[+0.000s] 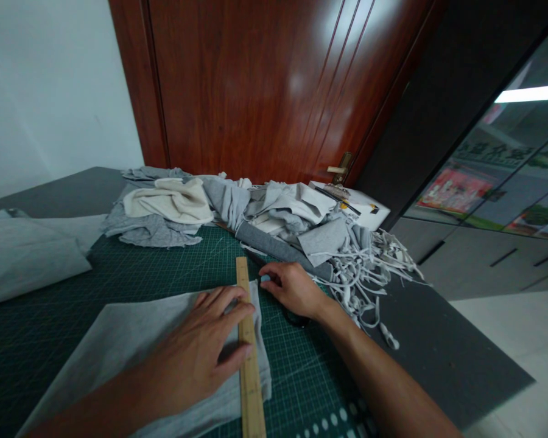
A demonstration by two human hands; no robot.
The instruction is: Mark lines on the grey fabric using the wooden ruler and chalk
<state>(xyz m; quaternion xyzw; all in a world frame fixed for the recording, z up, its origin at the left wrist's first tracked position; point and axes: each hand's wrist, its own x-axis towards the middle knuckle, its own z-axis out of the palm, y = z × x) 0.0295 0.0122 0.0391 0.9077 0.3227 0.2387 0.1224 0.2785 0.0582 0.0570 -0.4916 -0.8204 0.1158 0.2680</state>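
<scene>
The left hand [201, 353] is lying flat, palm down, fingers spread and pressing; the right hand [292, 289] is reaching forward, fingers curled in a pinch, forearm extended

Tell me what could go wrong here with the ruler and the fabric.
The left hand pins the wooden ruler only near its middle, so an end could swing and skew the line. The grey fabric may bunch underneath. The right hand works close to the ruler's edge, beside loose fabric strips that could snag.
</scene>
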